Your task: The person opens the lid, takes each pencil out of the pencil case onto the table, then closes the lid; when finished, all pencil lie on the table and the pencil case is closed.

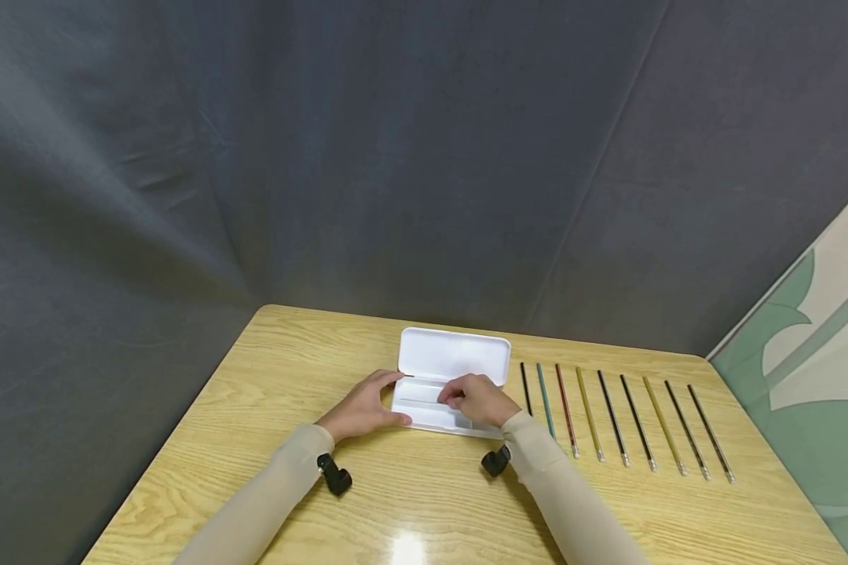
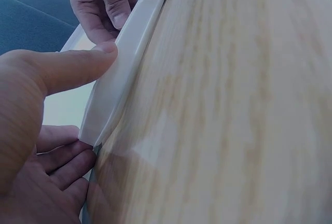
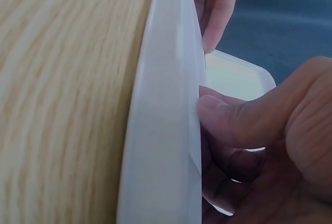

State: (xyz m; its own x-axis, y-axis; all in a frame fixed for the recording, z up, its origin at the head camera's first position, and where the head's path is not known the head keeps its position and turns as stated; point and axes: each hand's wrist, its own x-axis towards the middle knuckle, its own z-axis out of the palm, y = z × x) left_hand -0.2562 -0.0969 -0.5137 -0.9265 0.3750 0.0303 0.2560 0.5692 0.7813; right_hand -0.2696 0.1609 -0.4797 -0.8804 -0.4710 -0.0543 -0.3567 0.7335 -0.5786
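A white pencil case (image 1: 455,355) lies on the table with its lid tipped back. My left hand (image 1: 363,404) spans its left end, thumb on the front wall (image 2: 111,79) and fingers at the end and back corner. Inside the tray my right hand (image 1: 479,399) reaches down with curled fingers. The right wrist view shows its thumb (image 3: 233,123) bent just behind the front wall. Whatever may be between those fingertips is hidden by the hand and the wall. Thin ridges divide the tray lengthwise.
Several pencils lie in a slanting row right of the case, among them a teal pencil (image 1: 545,400), a red pencil (image 1: 567,410) and a yellow pencil (image 1: 590,412). The wooden table (image 1: 290,353) ends at a dark curtain (image 1: 396,157) behind. A patterned cloth (image 1: 820,392) hangs at right.
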